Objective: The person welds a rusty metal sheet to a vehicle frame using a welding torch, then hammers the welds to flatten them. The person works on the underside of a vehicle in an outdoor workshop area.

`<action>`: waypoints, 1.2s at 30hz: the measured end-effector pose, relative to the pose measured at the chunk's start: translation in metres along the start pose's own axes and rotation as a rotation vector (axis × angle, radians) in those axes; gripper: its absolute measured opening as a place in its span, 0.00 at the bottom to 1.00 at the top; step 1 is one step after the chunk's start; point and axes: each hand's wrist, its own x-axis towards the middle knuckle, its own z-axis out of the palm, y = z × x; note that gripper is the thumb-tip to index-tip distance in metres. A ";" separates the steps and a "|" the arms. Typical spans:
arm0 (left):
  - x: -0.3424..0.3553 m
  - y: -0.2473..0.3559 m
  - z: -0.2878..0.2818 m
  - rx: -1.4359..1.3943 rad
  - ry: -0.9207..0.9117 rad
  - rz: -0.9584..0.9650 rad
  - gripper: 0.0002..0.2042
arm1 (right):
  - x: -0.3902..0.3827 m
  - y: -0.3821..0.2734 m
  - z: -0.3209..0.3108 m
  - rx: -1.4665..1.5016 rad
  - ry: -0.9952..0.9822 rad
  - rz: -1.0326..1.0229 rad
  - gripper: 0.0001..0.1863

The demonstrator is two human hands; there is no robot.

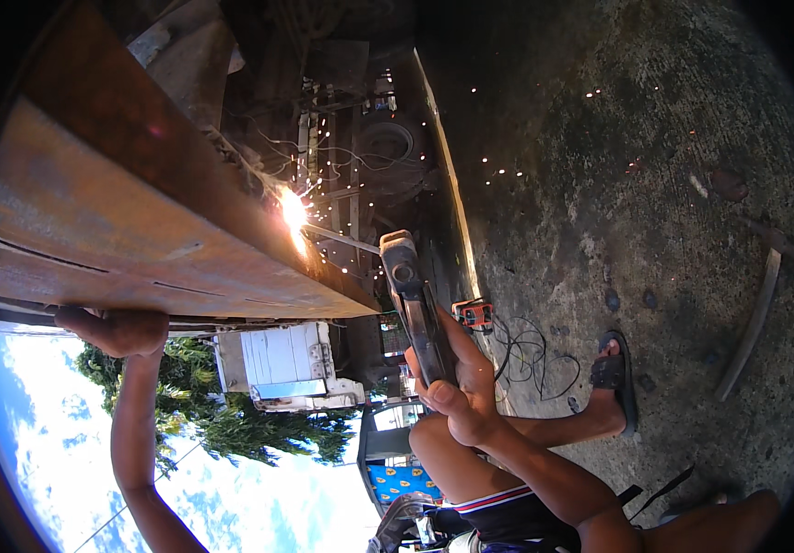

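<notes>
My right hand (pixel 460 396) is closed around a dark electrode holder (pixel 402 276), whose thin rod (pixel 346 238) reaches left to a bright arc (pixel 294 212) on a long rusty steel beam (pixel 120 230). Sparks scatter around the arc, and its glare hides the exact contact point. At the beam's lower edge in the picture, my left hand (pixel 125 332) grips the metal with bent fingers.
A red machine (pixel 473 315) with looped black cables rests on the stained concrete floor (pixel 674 166), near my sandalled foot (pixel 611 369). A hammer (pixel 766 286) lies at the right. A white vehicle (pixel 282 359), trees, dark clutter and a wheel (pixel 388 140) are beyond the beam.
</notes>
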 end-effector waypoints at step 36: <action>-0.012 -0.057 -0.026 -0.067 0.046 0.025 0.22 | -0.009 -0.001 0.024 -0.023 0.093 0.006 0.44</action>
